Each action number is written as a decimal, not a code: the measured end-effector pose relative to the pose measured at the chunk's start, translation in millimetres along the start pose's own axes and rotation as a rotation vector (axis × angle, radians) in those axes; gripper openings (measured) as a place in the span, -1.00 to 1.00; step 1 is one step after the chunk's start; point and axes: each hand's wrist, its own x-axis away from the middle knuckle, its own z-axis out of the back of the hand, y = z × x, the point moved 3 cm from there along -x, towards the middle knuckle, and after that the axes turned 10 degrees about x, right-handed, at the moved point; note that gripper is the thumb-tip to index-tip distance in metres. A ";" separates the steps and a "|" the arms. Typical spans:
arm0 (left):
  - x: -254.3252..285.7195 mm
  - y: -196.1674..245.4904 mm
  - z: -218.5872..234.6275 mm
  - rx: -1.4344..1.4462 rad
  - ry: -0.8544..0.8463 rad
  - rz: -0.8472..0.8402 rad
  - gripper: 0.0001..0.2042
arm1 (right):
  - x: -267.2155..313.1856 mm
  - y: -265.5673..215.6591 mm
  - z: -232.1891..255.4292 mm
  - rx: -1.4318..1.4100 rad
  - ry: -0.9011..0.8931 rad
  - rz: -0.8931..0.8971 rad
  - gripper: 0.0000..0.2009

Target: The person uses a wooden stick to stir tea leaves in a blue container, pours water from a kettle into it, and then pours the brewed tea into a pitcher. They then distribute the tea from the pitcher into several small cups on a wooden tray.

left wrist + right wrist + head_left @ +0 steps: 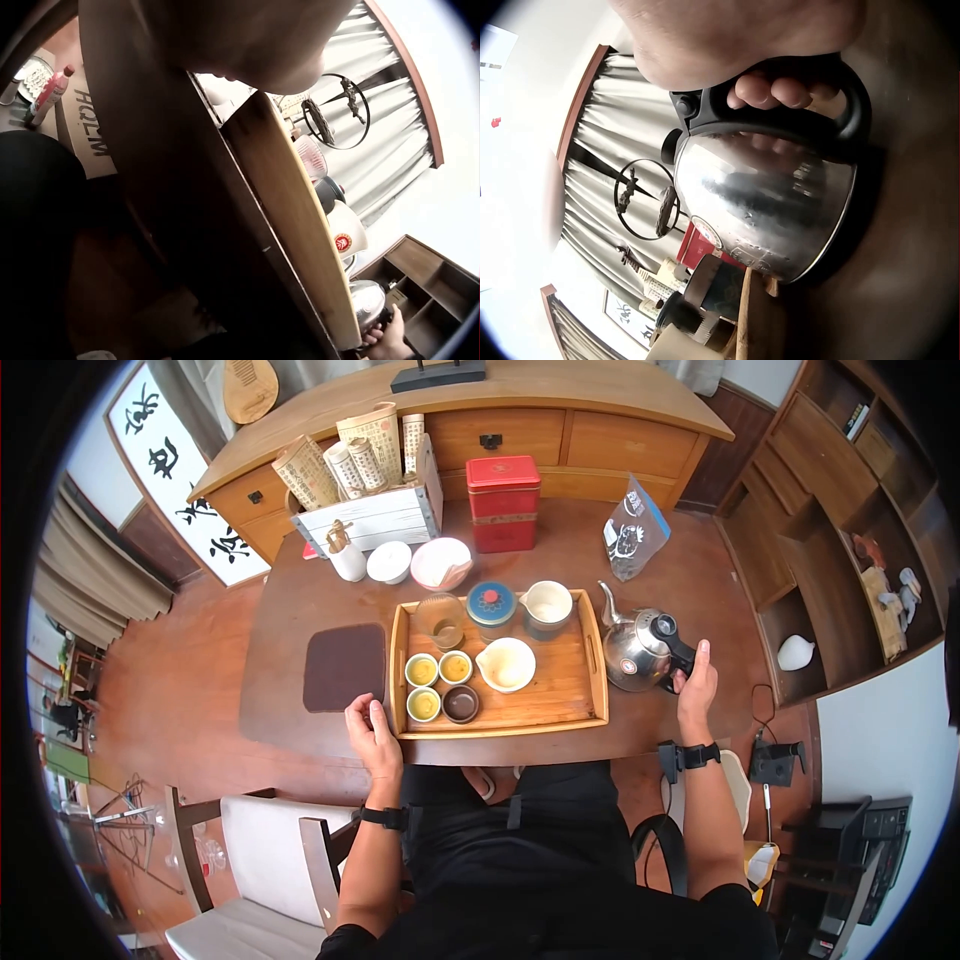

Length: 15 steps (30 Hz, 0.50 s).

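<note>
My right hand (697, 685) grips the black handle of a steel kettle (637, 650), which stands on the table right of the wooden tray (560, 726). In the right wrist view, fingers (769, 91) curl through the handle above the kettle (765, 202). My left hand (375, 740) rests at the table's front edge by the tray's left corner, fingers loosely bent, holding nothing visible. On the tray are three cups of yellow liquid (424, 705), a dark cup (461, 704), a white pitcher (507, 665), a glass cup (442, 622), a blue-lidded jar (491, 610) and a grey-white vessel (548, 608).
A dark mat (344, 668) lies left of the tray. Behind stand a white dispenser (347, 558), a white bowl (389, 562), a pink-rimmed bowl (441, 564), a red tin (503, 505), a crate of scrolls (370, 520) and a clear bag (634, 532). A chair (270, 850) stands front left.
</note>
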 end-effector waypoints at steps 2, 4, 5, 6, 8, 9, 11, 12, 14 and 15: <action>1.4 4.8 -1.4 -0.044 -0.030 -0.042 -0.74 | -3.9 3.8 -2.2 0.034 0.037 0.009 -0.23; 1.5 3.4 -2.3 -0.042 -0.030 -0.034 -0.75 | -8.5 4.5 -2.7 0.068 0.072 0.019 -0.20; 2.4 6.1 -3.3 -0.037 -0.030 -0.033 -0.76 | -11.0 3.8 -3.9 0.077 0.109 0.041 -0.19; 3.1 8.2 -4.0 -0.033 -0.030 -0.033 -0.76 | -13.8 3.0 -5.3 0.085 0.144 0.062 -0.18; 4.0 6.9 -2.9 -0.030 -0.022 -0.027 -0.78 | -20.0 0.6 -9.8 0.110 0.152 0.083 -0.17; 4.2 5.2 -3.2 -0.027 -0.031 -0.030 -0.78 | -22.7 -1.7 -12.2 0.110 0.159 0.098 -0.17; 2.6 2.9 -6.1 -0.027 -0.035 -0.063 -0.80 | -31.4 -5.0 -16.8 0.106 0.163 0.116 -0.17; 2.3 2.0 -5.8 -0.030 -0.030 -0.064 -0.80 | -37.6 -4.1 -19.0 0.130 0.175 0.132 -0.17; 2.9 0.9 -5.6 -0.035 -0.043 -0.058 -0.81 | -48.3 -3.1 -22.9 0.153 0.182 0.151 -0.17; 3.1 0.9 -5.9 -0.034 -0.040 -0.055 -0.81 | -53.3 -2.9 -24.3 0.165 0.183 0.165 -0.18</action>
